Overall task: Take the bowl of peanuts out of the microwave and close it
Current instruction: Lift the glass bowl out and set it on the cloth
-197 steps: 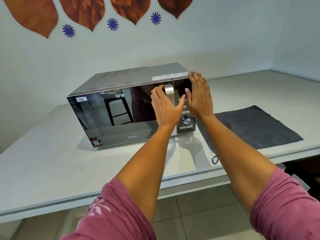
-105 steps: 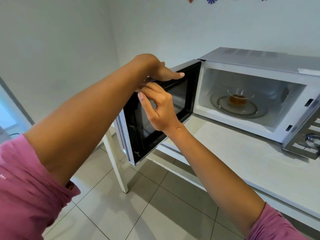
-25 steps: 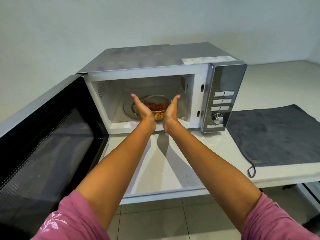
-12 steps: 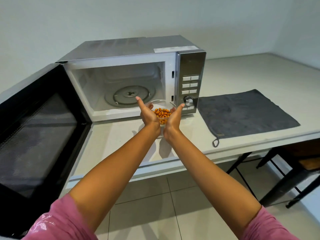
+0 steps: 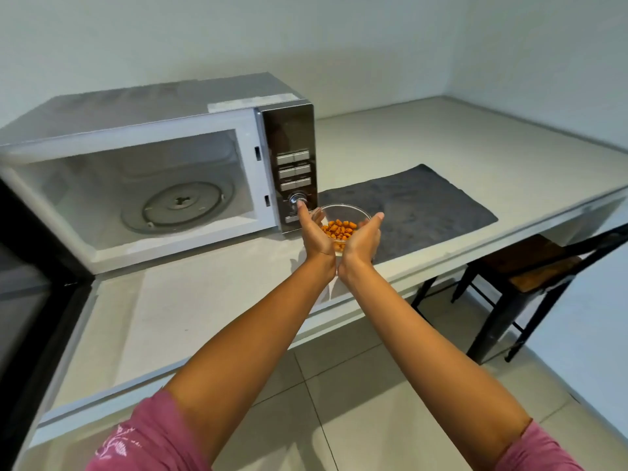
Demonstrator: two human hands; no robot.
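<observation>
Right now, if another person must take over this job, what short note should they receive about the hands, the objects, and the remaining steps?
Left hand and right hand: both cupped around the glass bowl of peanuts, holding it above the counter edge, in front of the control panel.
Microwave: cavity empty, only the turntable inside; door wide open at left.
Done: bowl is out.
Left: set the bowl down, perhaps on the grey cloth, then close the door.

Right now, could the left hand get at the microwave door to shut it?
Probably not yet. The left hand and right hand cup the bowl between them. The door hangs open far left, unobstructed once the bowl is set down.
</observation>
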